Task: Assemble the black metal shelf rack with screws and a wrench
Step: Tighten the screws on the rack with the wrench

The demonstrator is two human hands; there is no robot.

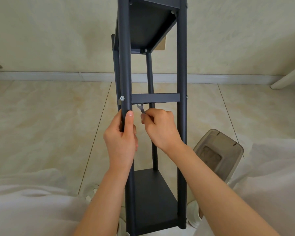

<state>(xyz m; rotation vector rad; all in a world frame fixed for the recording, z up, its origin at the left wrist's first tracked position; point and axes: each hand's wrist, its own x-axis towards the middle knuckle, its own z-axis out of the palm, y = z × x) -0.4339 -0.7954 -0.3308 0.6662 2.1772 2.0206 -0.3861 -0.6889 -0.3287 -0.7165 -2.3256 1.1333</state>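
The black metal shelf rack (pixel 181 82) stands upright on the tiled floor between my knees, with a bottom shelf, a middle crossbar (pixel 155 98) and an upper shelf. My left hand (pixel 122 138) grips the front left post just below a silver screw (pixel 122 98). My right hand (pixel 160 128) pinches a small silver wrench (pixel 141 108), whose open jaw points up under the left end of the middle crossbar. Another screw head (pixel 187 97) shows on the right post.
A translucent grey plastic box (pixel 218 152) lies on the floor to the right of the rack. A wall with a white skirting board (pixel 58 76) runs behind. A white furniture leg (pixel 288 77) sits at far right. My white-clothed knees flank the rack.
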